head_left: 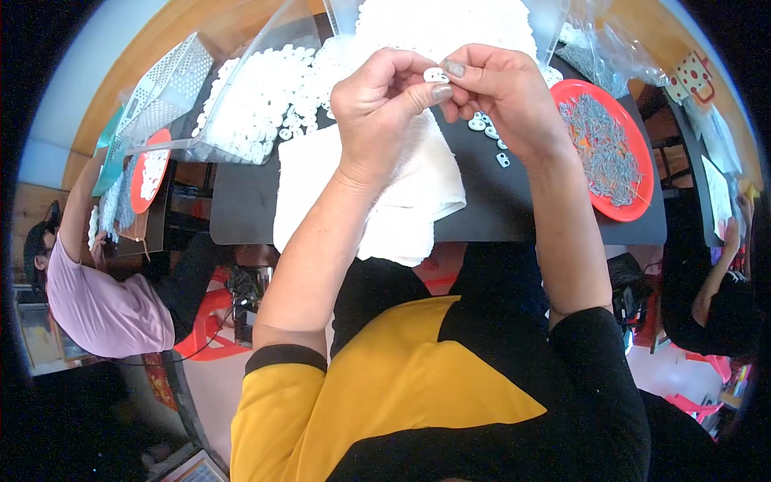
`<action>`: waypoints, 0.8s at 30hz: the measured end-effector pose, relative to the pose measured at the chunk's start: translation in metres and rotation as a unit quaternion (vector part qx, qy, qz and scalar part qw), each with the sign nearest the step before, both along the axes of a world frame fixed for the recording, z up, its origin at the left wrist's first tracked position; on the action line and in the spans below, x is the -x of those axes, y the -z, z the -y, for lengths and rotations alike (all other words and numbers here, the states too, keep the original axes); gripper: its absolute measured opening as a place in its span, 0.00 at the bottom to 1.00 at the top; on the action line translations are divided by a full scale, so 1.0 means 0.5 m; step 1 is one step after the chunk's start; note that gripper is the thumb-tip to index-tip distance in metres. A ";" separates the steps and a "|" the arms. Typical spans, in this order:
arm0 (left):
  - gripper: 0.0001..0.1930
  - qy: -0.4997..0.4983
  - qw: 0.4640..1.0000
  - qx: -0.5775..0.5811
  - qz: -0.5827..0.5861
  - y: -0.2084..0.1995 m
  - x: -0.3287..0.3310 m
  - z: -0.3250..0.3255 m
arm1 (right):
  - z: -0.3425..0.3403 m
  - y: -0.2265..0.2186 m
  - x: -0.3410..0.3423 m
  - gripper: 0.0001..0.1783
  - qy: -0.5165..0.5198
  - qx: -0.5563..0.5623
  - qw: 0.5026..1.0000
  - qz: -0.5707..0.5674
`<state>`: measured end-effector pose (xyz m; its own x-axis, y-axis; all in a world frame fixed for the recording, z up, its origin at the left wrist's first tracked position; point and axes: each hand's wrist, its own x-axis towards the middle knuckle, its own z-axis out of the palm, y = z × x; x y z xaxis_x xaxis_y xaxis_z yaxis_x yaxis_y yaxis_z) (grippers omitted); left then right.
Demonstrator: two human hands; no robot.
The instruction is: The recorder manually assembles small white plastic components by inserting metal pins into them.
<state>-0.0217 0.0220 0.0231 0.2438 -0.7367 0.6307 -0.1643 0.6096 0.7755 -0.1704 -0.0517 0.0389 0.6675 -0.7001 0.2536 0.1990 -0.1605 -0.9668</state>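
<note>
While pinched: white part.

Both forearms rise from the lower edge and meet ahead of the chest. The left hand is curled, thumb and forefinger pinched at the grip. The right hand faces it, fingertips closing on the same point, knuckles nearly touching.

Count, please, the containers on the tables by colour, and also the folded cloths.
Red round plates: 2, one with grey metal pieces by the right hand, one with white pieces at the far left.
Clear plastic tray of white parts: 1.
White perforated basket: 1.
White folded cloth: 1.
Total: 5.
</note>
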 end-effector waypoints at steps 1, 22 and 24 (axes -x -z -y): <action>0.07 0.025 0.999 -0.003 -0.023 -0.003 0.003 0.000 | 0.001 0.000 -0.001 0.11 0.007 -0.019 1.000 0.004; 0.04 -0.061 0.949 -0.159 -0.264 0.019 -0.036 0.042 | 0.051 -0.208 -0.267 0.06 -0.005 -0.146 0.989 0.004; 0.04 -0.055 0.947 -0.181 -0.259 0.020 -0.035 0.047 | 0.087 -0.183 -0.344 0.07 -0.040 -0.027 0.997 0.062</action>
